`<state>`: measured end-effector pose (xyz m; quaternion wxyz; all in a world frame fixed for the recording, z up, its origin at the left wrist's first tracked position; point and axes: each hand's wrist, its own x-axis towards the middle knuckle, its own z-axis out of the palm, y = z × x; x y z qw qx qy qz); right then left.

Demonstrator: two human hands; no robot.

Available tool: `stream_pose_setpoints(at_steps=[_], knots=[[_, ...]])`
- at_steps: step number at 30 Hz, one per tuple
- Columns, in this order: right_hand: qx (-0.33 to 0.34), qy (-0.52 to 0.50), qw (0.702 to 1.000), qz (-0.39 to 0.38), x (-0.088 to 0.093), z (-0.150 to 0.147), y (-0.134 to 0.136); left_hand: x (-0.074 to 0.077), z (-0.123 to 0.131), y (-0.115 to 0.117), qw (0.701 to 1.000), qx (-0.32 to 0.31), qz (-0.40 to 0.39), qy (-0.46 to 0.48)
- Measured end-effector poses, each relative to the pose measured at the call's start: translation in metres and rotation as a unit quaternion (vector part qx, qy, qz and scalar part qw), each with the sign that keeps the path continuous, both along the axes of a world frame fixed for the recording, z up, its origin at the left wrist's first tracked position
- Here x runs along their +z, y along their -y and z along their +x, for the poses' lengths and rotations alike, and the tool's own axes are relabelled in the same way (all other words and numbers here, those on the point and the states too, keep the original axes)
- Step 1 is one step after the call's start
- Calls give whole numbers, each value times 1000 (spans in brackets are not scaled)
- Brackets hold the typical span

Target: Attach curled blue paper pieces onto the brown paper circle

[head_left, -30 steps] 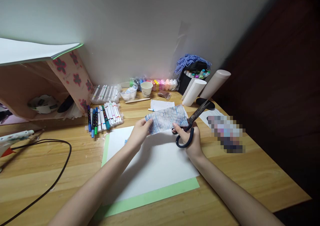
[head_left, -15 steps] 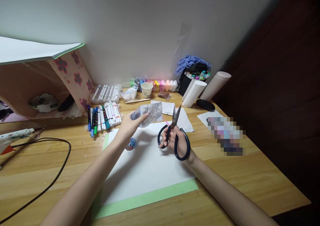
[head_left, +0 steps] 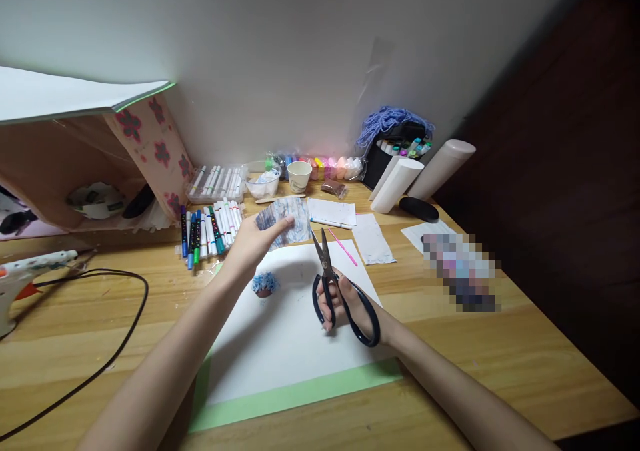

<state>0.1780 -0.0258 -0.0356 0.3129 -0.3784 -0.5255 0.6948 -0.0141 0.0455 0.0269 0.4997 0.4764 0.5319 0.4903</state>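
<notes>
My left hand pinches a piece of paper coloured in blue and grey streaks, thumb on top, held above the table. Through the black handles of a pair of scissors go the fingers of my right hand. The blades are slightly apart and point up toward the paper's right edge, without clearly touching it. Below my hands lies a white sheet with a green border. On it, near my left wrist, sits a small brown piece topped with blue curly bits.
Markers lie in a row at left, near a glue gun and its cable. A paper cup, a plastic bowl and a pen holder stand at the back. A pink stick and paper pieces lie right of centre.
The scissors have tilted left, so their tips now point up-left toward the paper. My left hand has turned the paper slightly and shifted left. The view has shifted a little.
</notes>
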Motion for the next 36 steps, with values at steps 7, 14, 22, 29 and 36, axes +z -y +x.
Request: stream_pose_setpoints(at_steps=[7, 14, 22, 29, 36], knots=[[-39, -52, 996, -58, 0, -3, -2, -5, -6, -5, 999, 1, 22, 36], [-306, -101, 947, 7, 9, -8, -18, -12, 25, 14, 996, -52, -42, 60], [-480, 87, 861, 146, -1, 17, -37, -41, 55, 31, 982, -105, -125, 100], [-413, 189, 783, 425, -1, 21, -23, -49, 55, 32, 974, -90, -160, 133], [-234, 269, 656, 665, -7, 12, -14, -51, 60, 32, 967, -135, -126, 175]])
